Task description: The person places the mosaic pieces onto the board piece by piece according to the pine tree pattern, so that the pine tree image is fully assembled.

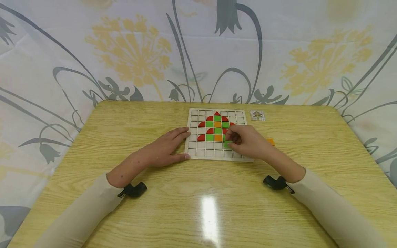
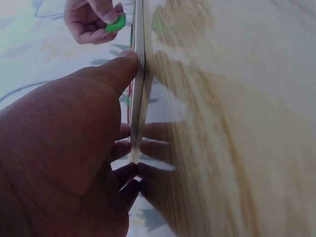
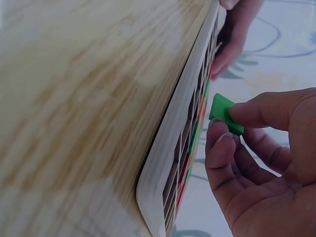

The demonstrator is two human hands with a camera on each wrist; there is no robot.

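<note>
A square wooden grid board [image 1: 214, 158] lies on the table, with red, green and orange tiles set in a tree-like pattern. At its left edge my left hand [image 1: 165, 148] rests, fingers extended and the thumb [image 2: 129, 55] touching the near corner. Over the lower right of the board, my right hand [image 1: 249, 141] pinches a green square tile [image 3: 224, 113] between thumb and fingertips. In the right wrist view the tile is tilted and held apart from the board. Some right-side tiles are hidden behind this hand in the head view.
A small pattern card [image 1: 257, 115] lies beyond the board's upper right corner. Orange tiles [image 1: 271, 141] sit on the table, partly hidden by the right wrist. A floral curtain [image 1: 198, 51] hangs behind the table's far edge.
</note>
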